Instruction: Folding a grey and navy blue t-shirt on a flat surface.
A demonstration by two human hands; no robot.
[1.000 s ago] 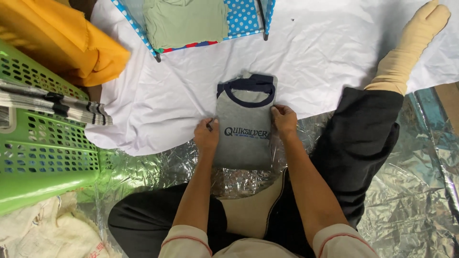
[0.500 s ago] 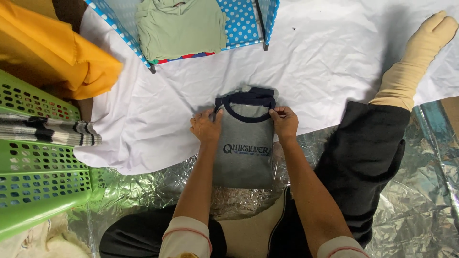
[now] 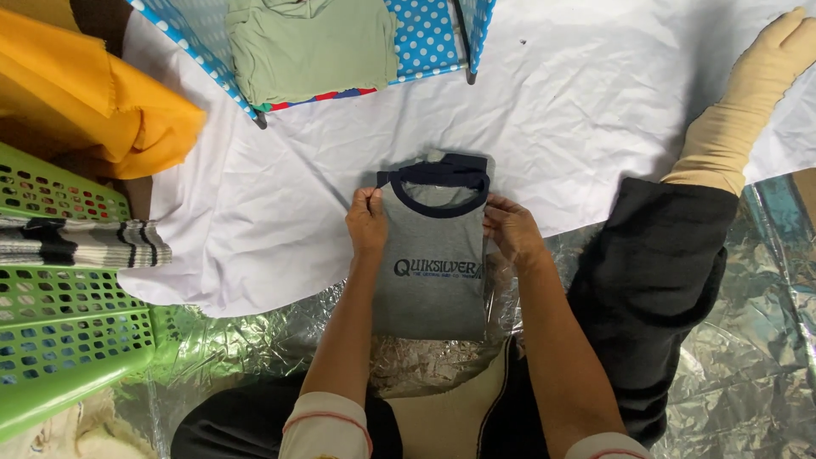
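Only the head view here, looking straight down: a folded grey shirt point(image 3: 432, 255) with a navy collar lies in the middle of the scene, its far half on a white sheet point(image 3: 595, 110) and its near half on crinkly silver foil point(image 3: 731, 357). The left hand point(image 3: 367, 223) sits on the shirt's left edge with its fingers point(image 3: 371, 201) pinched on the fabric just below the collar; the right hand point(image 3: 513, 229) rests on the right edge, fingers curled against the fold — can't tell if it's really gripping. Looks like soft, light, floppy knit, so I'd take it at both side edges together or the folds will slump. Far left there's a green basket point(image 3: 68, 331) with a striped cloth point(image 3: 85, 242), plus a green folded garment point(image 3: 314, 47) far off.
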